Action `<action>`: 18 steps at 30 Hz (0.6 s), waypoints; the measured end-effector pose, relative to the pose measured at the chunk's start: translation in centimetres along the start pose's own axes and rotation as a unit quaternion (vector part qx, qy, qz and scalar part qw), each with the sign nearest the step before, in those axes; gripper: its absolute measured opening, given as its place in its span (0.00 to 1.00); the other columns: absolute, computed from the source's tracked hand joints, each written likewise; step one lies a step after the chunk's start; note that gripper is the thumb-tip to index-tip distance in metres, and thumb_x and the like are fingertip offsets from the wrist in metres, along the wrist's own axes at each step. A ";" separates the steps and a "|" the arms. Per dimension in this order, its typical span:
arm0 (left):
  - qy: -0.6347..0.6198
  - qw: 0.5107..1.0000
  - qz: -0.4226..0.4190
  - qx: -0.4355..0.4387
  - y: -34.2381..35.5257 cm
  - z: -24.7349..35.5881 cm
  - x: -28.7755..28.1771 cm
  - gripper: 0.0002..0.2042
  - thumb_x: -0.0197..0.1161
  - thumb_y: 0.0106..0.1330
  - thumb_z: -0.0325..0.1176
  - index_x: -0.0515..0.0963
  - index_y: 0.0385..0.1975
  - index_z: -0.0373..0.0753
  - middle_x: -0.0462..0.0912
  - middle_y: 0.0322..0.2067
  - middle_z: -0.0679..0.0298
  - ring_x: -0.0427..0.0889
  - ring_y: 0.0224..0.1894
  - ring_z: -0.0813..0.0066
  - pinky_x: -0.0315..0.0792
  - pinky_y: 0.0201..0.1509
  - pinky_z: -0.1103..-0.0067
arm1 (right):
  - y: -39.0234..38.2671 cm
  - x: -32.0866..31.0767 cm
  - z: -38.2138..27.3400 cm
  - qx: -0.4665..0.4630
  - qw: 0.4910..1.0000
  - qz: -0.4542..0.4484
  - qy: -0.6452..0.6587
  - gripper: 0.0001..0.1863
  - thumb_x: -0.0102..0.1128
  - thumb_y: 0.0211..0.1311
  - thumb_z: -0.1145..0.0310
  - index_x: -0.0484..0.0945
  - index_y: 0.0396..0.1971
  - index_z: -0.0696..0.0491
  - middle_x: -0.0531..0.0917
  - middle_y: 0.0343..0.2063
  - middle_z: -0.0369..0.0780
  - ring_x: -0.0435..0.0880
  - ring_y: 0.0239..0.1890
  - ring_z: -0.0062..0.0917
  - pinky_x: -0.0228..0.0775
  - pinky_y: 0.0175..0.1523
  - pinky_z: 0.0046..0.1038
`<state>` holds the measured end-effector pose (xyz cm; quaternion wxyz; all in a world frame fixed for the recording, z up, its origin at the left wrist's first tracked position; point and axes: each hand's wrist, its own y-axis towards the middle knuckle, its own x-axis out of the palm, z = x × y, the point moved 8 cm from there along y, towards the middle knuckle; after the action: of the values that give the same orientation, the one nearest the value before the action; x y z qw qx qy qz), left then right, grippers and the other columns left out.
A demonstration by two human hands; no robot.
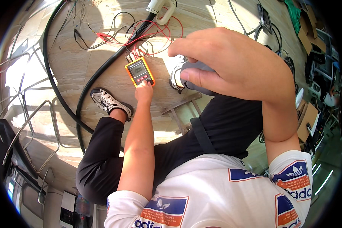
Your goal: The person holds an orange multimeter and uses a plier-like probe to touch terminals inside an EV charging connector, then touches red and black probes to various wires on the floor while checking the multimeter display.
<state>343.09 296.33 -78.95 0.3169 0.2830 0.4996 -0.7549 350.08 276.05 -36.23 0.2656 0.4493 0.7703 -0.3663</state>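
Observation:
An orange-and-grey multimeter [140,71] with a small screen and red buttons lies on the floor. Its lower end, by the dark dial, is under the fingers of my left hand [143,93], which are closed there. Red and black test leads [138,51] come out of the meter's far end and tangle over a thick black cable. My right hand [220,62] is raised close to the camera, above my right knee. Its fingers are bent, with the thumb apart from them, and nothing shows in it.
A thick black cable [102,68] runs across the tiled floor to a white handled connector [165,9]. A low wooden frame [182,110] stands between my legs. Bent metal chair legs [51,125] are on the left. Cardboard boxes [309,34] and more cables are at the right.

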 end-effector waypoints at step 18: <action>0.246 0.961 -0.024 0.126 0.0 2.5 0.6 0.11 0.49 0.71 0.36 0.80 0.38 0.43 0.86 0.32 0.63 0.88 0.34 0.65 0.80 0.30 0.70 | -0.4 -0.1 0.3 -0.014 1.000 0.014 0.011 0.16 0.60 0.58 0.69 0.76 0.45 0.59 0.80 0.32 0.48 0.80 0.36 0.46 0.71 0.42 0.40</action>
<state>342.40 293.91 -78.54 0.1279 0.4852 0.4694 -0.7266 349.79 275.64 -36.21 0.2687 0.4605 0.7715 -0.3471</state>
